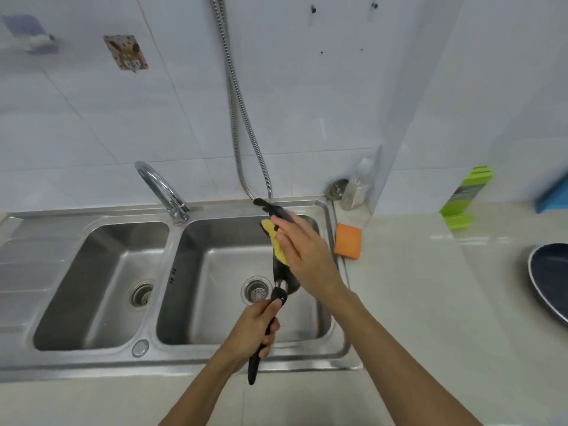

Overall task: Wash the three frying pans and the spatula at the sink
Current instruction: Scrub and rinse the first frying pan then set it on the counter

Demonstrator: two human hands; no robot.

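My left hand [256, 325] grips the black handle of a dark frying pan [282, 273], held on edge over the right basin of the steel sink [246, 336]. My right hand [299, 250] presses a yellow sponge [273, 238] against the pan, fingers curled round the sponge. Most of the pan is hidden behind that hand. A second dark frying pan [550, 278] lies on the counter at the far right, cut off by the frame edge. No spatula shows.
A chrome tap [159, 187] stands between the two basins, and a metal hose [242, 124] hangs down the tiled wall. An orange sponge [348, 240] lies right of the sink. A clear bottle [358, 187] and a green rack [467, 192] stand behind.
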